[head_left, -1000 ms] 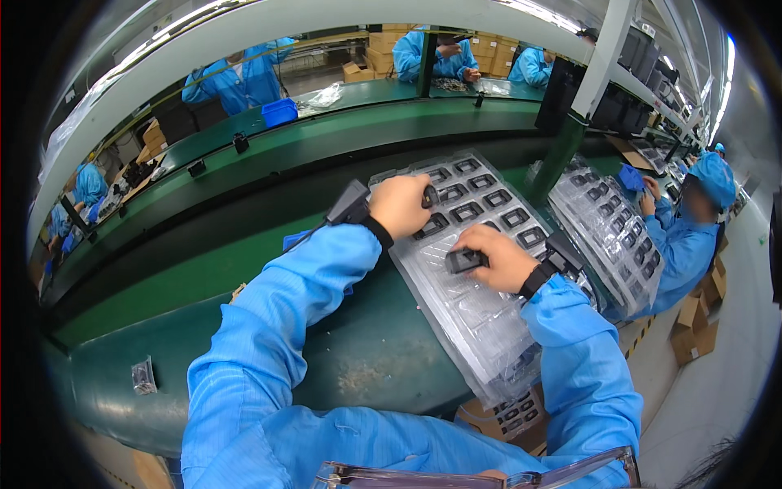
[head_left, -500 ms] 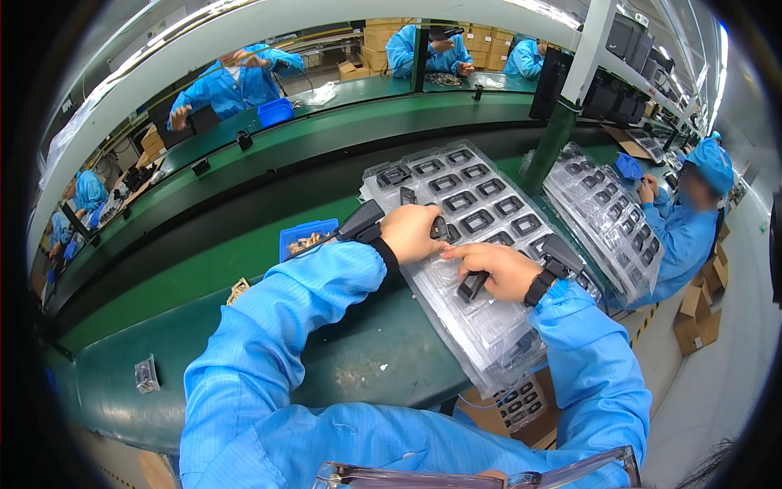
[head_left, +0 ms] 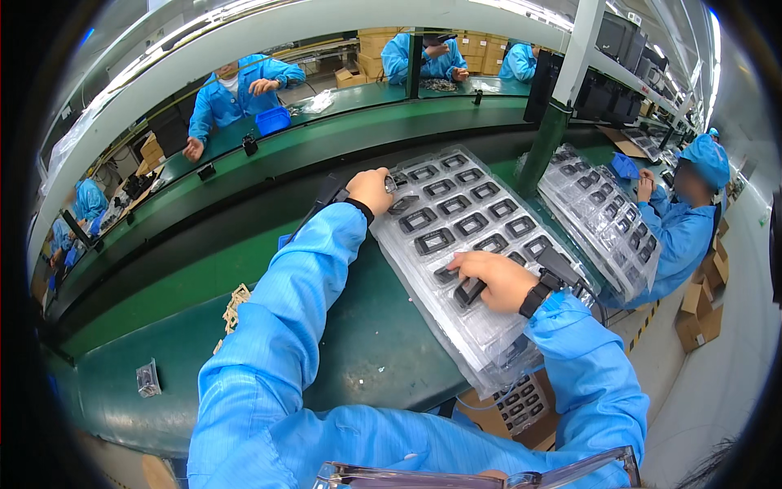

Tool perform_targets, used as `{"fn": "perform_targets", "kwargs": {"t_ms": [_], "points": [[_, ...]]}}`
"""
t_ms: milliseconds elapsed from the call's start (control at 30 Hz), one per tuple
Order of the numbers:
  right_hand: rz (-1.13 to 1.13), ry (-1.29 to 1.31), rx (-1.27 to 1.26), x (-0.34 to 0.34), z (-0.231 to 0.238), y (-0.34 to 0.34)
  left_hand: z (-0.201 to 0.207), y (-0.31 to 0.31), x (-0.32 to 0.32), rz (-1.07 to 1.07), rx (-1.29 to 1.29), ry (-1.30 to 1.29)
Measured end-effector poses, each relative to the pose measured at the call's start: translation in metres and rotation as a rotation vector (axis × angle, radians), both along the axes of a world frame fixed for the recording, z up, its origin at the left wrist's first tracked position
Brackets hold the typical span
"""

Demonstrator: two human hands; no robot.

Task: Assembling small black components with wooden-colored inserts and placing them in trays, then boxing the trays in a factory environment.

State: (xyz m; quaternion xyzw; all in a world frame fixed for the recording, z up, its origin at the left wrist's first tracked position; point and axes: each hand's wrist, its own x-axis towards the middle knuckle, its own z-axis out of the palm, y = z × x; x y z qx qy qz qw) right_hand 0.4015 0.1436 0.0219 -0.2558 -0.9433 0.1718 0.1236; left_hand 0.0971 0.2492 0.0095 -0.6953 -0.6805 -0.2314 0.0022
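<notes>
A clear plastic tray [head_left: 436, 281] with rows of black rectangular frames [head_left: 434, 240] lies slanted before me, on top of other such trays. My left hand [head_left: 371, 191] is at its far left corner, fingers closed at the edge of a black frame [head_left: 397, 180] in the corner pocket. Just below that hand, another black frame [head_left: 403, 204] sits askew. Over the middle of the tray, my right hand [head_left: 498, 281] is curled round a dark frame [head_left: 468, 292], index finger reaching left. Its other fingertips are hidden beneath the palm.
Tan pieces [head_left: 236, 308] lie left of my left sleeve, a small clear packet [head_left: 147, 378] farther left. A green post [head_left: 542, 151] rises beyond the tray, with another tray stack [head_left: 599, 212] right of it. Co-workers in blue sit across the bench and at right.
My left hand has moved away from the right hand, up and left to the tray's far corner. The right hand stays nearly in place with its frame. A co-worker across has shifted their arms.
</notes>
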Motion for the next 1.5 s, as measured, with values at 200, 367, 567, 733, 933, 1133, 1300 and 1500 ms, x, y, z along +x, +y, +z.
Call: {"fn": "perform_targets", "kwargs": {"t_ms": [200,367,567,733,933,1133,1300,1500], "points": [[0.042,0.175,0.056,0.0,-0.007,0.001,0.008,0.0,0.004,0.059,0.002,-0.051],[0.012,0.148,-0.029,0.0,-0.007,-0.007,0.016,-0.006,0.0,0.087,0.13,-0.156],[-0.127,0.236,0.133,0.035,0.04,-0.031,0.045,-0.083,0.057,-0.469,-0.014,-0.205],[-0.196,-0.099,0.006,0.068,0.044,-0.054,0.028,-0.166,0.105,-0.69,0.025,0.026],[-0.119,-0.114,-0.044,0.068,0.039,-0.067,0.004,-0.168,0.122,-0.621,0.063,0.026],[-0.139,-0.081,0.032,0.064,0.029,-0.07,0.011,-0.159,0.129,-0.621,-0.021,-0.348],[-0.367,0.154,0.208,0.086,0.039,-0.084,0.003,-0.178,0.154,-0.842,-0.137,-0.479],[-0.554,0.423,0.143,0.107,0.01,-0.126,-0.013,-0.228,0.194,-0.782,0.261,0.115]]}}
